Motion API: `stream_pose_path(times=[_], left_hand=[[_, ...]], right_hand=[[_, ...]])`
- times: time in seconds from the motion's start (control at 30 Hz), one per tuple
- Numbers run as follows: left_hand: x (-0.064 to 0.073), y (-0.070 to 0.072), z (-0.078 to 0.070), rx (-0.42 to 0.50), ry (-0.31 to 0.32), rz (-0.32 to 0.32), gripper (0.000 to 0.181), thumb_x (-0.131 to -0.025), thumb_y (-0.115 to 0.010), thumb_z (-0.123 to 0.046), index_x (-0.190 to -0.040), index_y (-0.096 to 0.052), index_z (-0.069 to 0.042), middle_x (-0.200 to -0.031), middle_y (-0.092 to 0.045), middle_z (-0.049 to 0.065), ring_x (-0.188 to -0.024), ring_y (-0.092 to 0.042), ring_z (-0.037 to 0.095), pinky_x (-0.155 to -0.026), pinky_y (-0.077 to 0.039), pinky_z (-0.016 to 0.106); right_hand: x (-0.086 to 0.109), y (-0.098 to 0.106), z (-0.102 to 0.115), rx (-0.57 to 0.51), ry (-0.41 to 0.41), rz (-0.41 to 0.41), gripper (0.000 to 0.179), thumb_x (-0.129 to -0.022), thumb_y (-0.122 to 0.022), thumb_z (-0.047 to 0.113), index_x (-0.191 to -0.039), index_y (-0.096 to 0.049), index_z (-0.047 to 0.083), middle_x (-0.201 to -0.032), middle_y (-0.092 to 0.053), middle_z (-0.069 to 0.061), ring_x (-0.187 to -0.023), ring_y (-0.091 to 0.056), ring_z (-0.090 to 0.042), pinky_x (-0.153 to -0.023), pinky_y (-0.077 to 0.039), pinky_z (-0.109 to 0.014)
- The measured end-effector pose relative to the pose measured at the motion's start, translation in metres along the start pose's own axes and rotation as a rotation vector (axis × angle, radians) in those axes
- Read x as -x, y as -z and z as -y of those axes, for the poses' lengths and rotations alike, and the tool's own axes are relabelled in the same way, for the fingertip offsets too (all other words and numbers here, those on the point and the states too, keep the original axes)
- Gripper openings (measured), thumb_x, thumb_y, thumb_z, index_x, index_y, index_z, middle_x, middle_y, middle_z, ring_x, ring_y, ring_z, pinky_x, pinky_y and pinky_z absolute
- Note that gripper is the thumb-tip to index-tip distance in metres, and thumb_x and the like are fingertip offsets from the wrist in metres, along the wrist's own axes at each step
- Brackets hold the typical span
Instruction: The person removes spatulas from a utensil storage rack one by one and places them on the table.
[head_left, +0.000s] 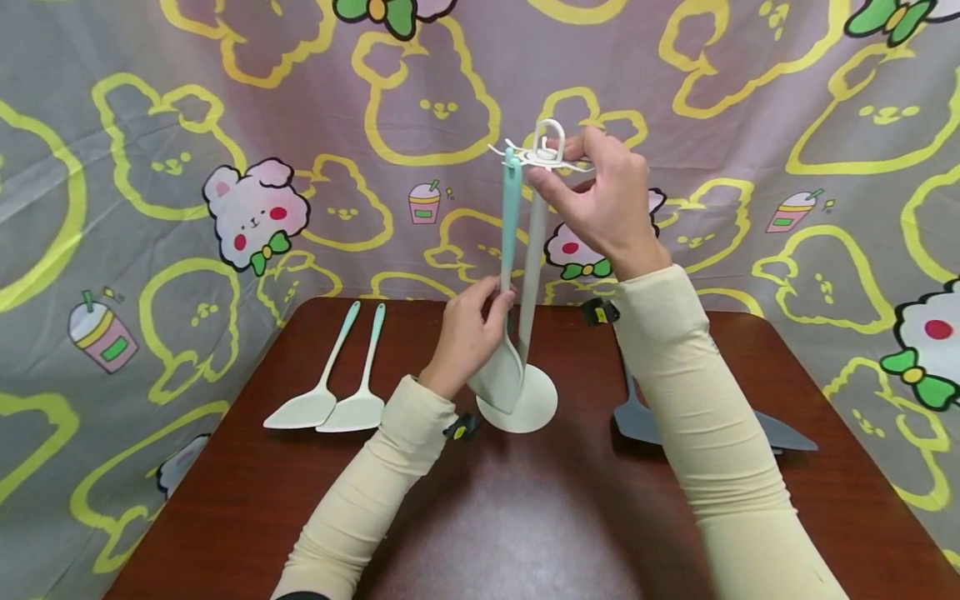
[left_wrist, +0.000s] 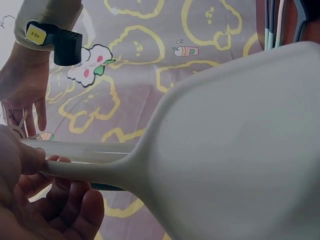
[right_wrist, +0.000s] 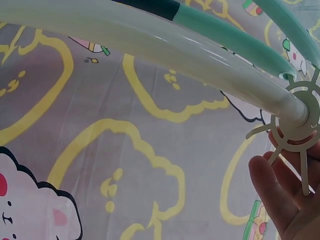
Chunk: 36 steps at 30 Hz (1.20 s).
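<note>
My left hand [head_left: 471, 329] pinches the pale shaft of a mint-handled spatula [head_left: 511, 221], its broad blade [left_wrist: 240, 145] hanging downward. The spatula's top end overlaps a hook on the left side of a white utensil stand [head_left: 534, 258]. At the stand's top, my right hand [head_left: 603, 196] holds the hooked wheel [right_wrist: 300, 127] between thumb and fingers. In the right wrist view, a mint handle with a dark shaft [right_wrist: 150, 7] hangs at another hook, beside a second mint handle [right_wrist: 292, 27]. Most of the dark-shafted utensil is hidden in the head view.
Two pale spatulas with mint handles [head_left: 300, 410] [head_left: 360, 411] lie on the left of the brown table [head_left: 495, 517]. Dark grey utensils [head_left: 637, 418] lie on the right, partly behind my right forearm. A patterned curtain [head_left: 442, 75] stands behind the table.
</note>
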<state>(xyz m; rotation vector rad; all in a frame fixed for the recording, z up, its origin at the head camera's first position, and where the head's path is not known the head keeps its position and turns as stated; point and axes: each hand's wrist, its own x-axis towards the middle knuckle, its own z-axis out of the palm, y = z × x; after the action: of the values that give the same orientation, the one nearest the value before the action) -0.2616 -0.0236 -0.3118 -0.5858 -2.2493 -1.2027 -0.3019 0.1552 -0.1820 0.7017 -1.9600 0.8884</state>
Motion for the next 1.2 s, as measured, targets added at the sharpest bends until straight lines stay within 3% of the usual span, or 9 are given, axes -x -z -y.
stream_pose_path(times=[0.2,0.43,0.57,0.73,1.03,1.2], left_hand=[[0.002,0.002,0.001,-0.002,0.000,-0.009,0.019,-0.100,-0.056,-0.018,-0.104,-0.070,-0.006,-0.091,-0.071,0.009,-0.075,-0.060,0.020,-0.065,-0.045,0.028],[0.004,0.001,0.003,-0.018,-0.018,-0.032,0.020,-0.100,-0.055,-0.018,-0.105,-0.071,-0.006,-0.092,-0.070,0.009,-0.078,-0.061,0.021,-0.069,-0.048,0.033],[0.005,0.000,0.004,-0.026,-0.036,-0.047,0.019,-0.100,-0.056,-0.018,-0.106,-0.071,-0.007,-0.094,-0.070,0.009,-0.080,-0.062,0.022,-0.071,-0.051,0.036],[0.006,-0.001,0.004,-0.025,-0.044,-0.060,0.019,-0.101,-0.055,-0.017,-0.106,-0.070,-0.007,-0.093,-0.069,0.009,-0.081,-0.062,0.021,-0.073,-0.052,0.036],[0.007,-0.002,0.003,-0.008,-0.057,-0.067,0.019,-0.101,-0.055,-0.017,-0.106,-0.069,-0.007,-0.091,-0.068,0.009,-0.077,-0.060,0.020,-0.069,-0.048,0.030],[0.008,0.000,0.003,-0.005,-0.055,-0.074,0.020,-0.101,-0.055,-0.017,-0.108,-0.070,-0.006,-0.094,-0.069,0.009,-0.078,-0.060,0.021,-0.068,-0.047,0.030]], right_hand=[[-0.003,-0.003,0.003,0.043,0.011,-0.031,0.039,-0.081,-0.076,0.034,-0.084,-0.063,-0.003,-0.083,-0.070,-0.014,-0.080,-0.070,-0.025,-0.061,-0.041,0.000],[-0.003,-0.007,-0.003,0.100,0.089,-0.100,0.042,-0.082,-0.068,0.038,-0.076,-0.061,-0.003,-0.074,-0.068,-0.019,-0.066,-0.058,-0.030,-0.061,-0.030,-0.023],[-0.005,-0.009,-0.003,0.138,0.123,-0.127,0.037,-0.081,-0.065,0.033,-0.070,-0.058,-0.001,-0.068,-0.066,-0.019,-0.056,-0.050,-0.027,-0.056,-0.027,-0.024],[-0.005,-0.011,0.000,0.154,0.097,-0.145,0.032,-0.079,-0.065,0.027,-0.069,-0.055,-0.002,-0.064,-0.062,-0.019,-0.053,-0.040,-0.022,-0.055,-0.024,-0.027],[-0.005,-0.013,-0.001,0.175,0.108,-0.152,0.045,-0.085,-0.065,0.040,-0.073,-0.059,-0.003,-0.067,-0.061,-0.020,-0.061,-0.052,-0.032,-0.060,-0.034,-0.033],[-0.005,-0.015,-0.002,0.184,0.110,-0.170,0.041,-0.086,-0.064,0.035,-0.072,-0.058,-0.003,-0.065,-0.060,-0.019,-0.059,-0.050,-0.031,-0.058,-0.032,-0.030]])
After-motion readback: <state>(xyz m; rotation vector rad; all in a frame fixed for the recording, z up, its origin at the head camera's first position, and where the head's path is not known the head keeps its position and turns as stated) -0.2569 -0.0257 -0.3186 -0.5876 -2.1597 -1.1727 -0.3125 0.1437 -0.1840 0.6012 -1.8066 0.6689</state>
